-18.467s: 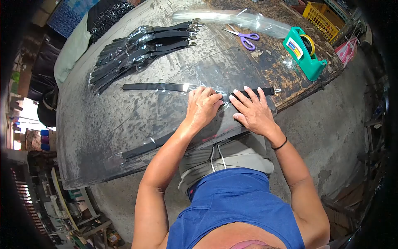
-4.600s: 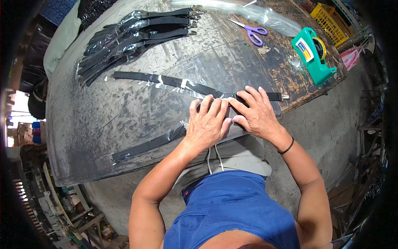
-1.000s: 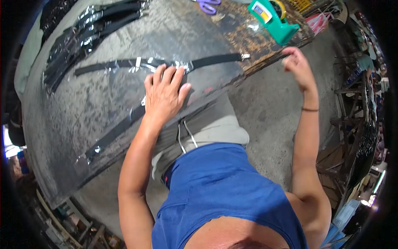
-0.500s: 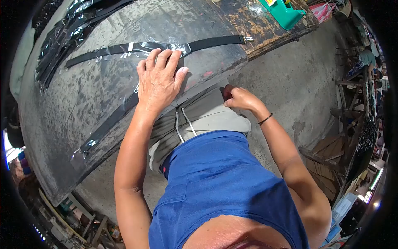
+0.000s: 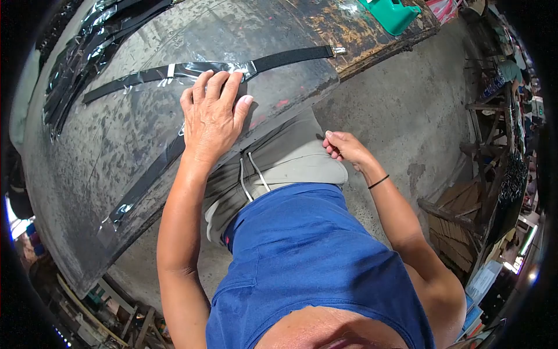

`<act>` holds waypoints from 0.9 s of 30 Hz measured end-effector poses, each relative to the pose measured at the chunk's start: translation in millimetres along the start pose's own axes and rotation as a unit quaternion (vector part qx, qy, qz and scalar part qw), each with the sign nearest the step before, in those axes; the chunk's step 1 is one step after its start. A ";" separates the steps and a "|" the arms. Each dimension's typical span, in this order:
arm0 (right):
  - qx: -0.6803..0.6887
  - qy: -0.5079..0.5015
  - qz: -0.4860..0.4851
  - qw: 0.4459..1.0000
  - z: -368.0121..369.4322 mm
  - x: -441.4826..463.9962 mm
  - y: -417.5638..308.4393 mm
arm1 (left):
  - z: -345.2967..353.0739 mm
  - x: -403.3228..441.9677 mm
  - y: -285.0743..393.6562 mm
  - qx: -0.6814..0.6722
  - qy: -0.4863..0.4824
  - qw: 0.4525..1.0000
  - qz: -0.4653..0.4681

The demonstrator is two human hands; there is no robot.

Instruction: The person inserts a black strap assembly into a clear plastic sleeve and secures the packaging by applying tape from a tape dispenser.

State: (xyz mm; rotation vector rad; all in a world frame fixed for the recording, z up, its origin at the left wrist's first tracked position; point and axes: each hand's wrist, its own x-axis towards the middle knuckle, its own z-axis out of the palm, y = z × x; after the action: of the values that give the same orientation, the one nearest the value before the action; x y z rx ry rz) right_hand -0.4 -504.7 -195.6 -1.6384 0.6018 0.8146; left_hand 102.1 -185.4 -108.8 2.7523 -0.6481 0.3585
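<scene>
A black strap (image 5: 293, 59) lies across the dark worn tabletop (image 5: 64, 192), its middle partly covered by clear plastic film, with a small metal clip (image 5: 339, 50) at its right end. My left hand (image 5: 209, 119) rests on the tabletop, fingers stretched out and fingertips on the film-covered part of the strap. Beside my shorts, past the table's near edge, my right hand (image 5: 347, 147) hangs with fingers curled and the thumb against them. Whether it holds anything small I cannot make out. A second black strap (image 5: 148, 176) with film on it runs along the near edge, partly hidden behind my left arm.
Several black straps in shiny film lie in a bundle (image 5: 87, 52) at the far left. A green plastic tape dispenser (image 5: 397, 19) stands on the worn wooden board (image 5: 331, 20) at the upper right. Wooden frames (image 5: 488, 128) stand beyond the concrete floor on the right.
My right hand has moved slightly down and right, away from the table edge, and turned so its curled fingers show. My left hand stays on the strap. The view has shifted slightly.
</scene>
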 end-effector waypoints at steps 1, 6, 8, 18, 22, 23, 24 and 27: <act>0.000 -0.001 0.000 1.000 4.8 -2.4 -1.6 | 0.3 -0.1 -0.2 0.001 0.000 1.000 0.000; -0.025 0.040 -0.073 0.996 20.5 -0.6 0.3 | 1.0 -0.6 -0.7 0.008 0.000 1.000 0.002; -0.022 0.053 -0.093 0.994 21.3 -1.4 -3.0 | 1.4 -0.6 -0.7 0.006 0.003 1.000 0.003; -0.006 0.142 -0.454 0.880 7.4 -38.8 -140.1 | -1.6 -0.9 -0.3 -0.010 0.008 1.000 0.010; -0.085 0.084 -0.514 0.850 40.0 -7.6 -198.2 | -5.1 0.5 0.2 -0.030 0.003 1.000 0.008; -0.129 0.063 -0.499 0.855 47.7 1.4 -207.1 | -5.3 0.5 0.3 -0.028 0.004 1.000 0.009; -0.179 0.065 -0.518 0.834 54.9 12.2 -212.4 | -5.2 0.3 0.4 -0.029 0.008 0.999 0.011; -0.299 0.062 -0.533 0.789 70.3 29.1 -217.8 | -3.9 -0.5 0.0 -0.026 0.020 0.999 0.012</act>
State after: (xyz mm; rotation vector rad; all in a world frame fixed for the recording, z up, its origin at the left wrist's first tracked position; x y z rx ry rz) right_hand 168.7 -387.9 -90.9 -2.2152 -0.6002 0.0060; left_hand 101.0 -183.9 -105.4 2.6833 -0.6727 0.3943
